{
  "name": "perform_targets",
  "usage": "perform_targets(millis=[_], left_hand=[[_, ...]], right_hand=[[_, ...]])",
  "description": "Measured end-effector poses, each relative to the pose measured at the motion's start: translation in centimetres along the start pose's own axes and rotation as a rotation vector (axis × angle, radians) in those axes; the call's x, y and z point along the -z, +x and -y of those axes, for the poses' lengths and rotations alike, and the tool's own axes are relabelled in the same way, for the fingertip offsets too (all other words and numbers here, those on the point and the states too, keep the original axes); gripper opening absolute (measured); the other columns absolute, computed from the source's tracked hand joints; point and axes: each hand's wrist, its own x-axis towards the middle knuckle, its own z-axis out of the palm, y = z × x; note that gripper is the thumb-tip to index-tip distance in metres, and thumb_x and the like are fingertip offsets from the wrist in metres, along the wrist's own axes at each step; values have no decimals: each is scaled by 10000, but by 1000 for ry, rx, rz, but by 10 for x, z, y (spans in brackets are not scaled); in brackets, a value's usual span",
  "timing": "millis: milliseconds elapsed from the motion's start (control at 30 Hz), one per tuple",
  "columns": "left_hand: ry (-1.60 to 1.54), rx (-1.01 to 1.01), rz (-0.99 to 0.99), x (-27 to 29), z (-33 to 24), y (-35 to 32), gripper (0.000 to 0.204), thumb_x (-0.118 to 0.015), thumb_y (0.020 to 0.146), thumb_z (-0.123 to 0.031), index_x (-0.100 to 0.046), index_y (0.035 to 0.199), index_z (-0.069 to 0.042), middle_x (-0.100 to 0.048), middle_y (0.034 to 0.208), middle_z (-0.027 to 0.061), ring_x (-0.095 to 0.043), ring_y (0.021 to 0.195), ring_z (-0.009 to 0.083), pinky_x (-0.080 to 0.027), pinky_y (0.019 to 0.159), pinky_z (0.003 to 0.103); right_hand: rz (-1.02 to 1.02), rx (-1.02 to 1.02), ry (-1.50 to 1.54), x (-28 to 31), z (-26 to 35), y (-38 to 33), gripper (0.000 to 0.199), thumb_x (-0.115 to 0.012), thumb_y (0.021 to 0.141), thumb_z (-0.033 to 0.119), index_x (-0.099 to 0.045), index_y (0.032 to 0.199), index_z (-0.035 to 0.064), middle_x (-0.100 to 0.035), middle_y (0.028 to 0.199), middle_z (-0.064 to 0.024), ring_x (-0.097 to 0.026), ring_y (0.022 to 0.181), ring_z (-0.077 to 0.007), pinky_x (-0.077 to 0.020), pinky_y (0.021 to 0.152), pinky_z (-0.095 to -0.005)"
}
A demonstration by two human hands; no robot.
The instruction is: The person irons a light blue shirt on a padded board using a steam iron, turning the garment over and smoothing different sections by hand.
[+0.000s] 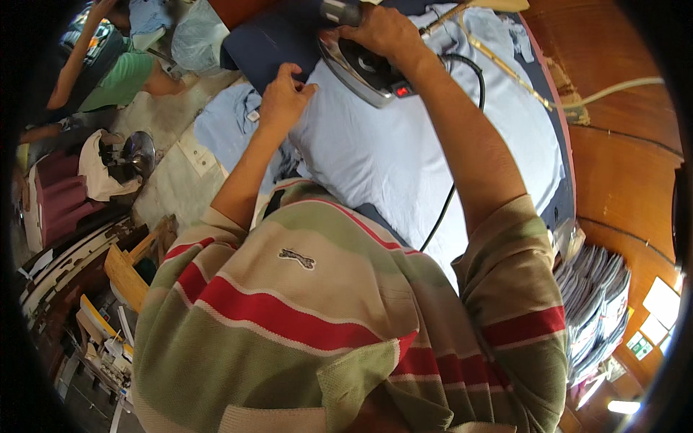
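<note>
Iron (368, 68) under right hand (386, 32), pale blue garment (404, 151), navy ironing table (271, 43)

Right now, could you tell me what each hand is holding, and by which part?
The right hand has its grip on the iron by the top handle. The left hand pinches the edge of the light blue garment.

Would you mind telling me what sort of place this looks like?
Probably a garment workshop's pressing station. The right hand grips an iron on a pale blue shirt, which the left hand pinches; folded garments are stacked nearby.
</note>
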Motion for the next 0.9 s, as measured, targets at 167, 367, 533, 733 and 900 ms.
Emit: perform_targets(millis=[167, 367, 533, 733, 900], left_hand=[[64, -74, -13, -3, 16, 5, 374, -661, 736, -219, -519, 1049, -70, -656, 835, 116, -622, 806, 298, -464, 710, 388], [202, -76, -180, -10, 12, -13, 316, -644, 775, -228, -530, 1038, -97, -638, 769, 51, -609, 711, 220, -449, 642, 346], [257, -238, -287, -17, 6, -24, 303, -613, 795, -223, -536, 1061, -99, -632, 903, 78, -594, 828, 261, -446, 708, 365], [225, -883, 1, -39, -17, -123, 348, -633, 753, -268, -577, 1058, -111, -591, 988, 97, -527, 976, 273, -375, 863, 386], [310, -1042, 298, -61, -10, -163, 196, -610, 743, -216, -649, 920, -141, -580, 893, -9, -518, 892, 162, -337, 854, 328]], right_hand=[[76, 91, 19, -16, -32, -59, 491, -595, 705, 400, -568, 958, -20, -623, 847, -243, -606, 832, -379, -476, 740, -421], [155, -182, 63, -10, -29, -212, 379, -588, 717, 288, -517, 968, 13, -607, 768, -265, -599, 746, -416, -478, 690, -464], [239, -287, 128, -11, -18, -304, 355, -618, 719, 233, -491, 984, 34, -612, 720, -239, -609, 703, -399, -490, 632, -452], [79, -258, 44, -7, -43, -269, 358, -610, 731, 250, -495, 980, 20, -605, 739, -258, -602, 716, -415, -484, 645, -475], [-89, -359, -13, 14, -124, -213, 490, -609, 687, 317, -551, 1025, -32, -626, 811, -240, -643, 757, -319, -499, 691, -371]])
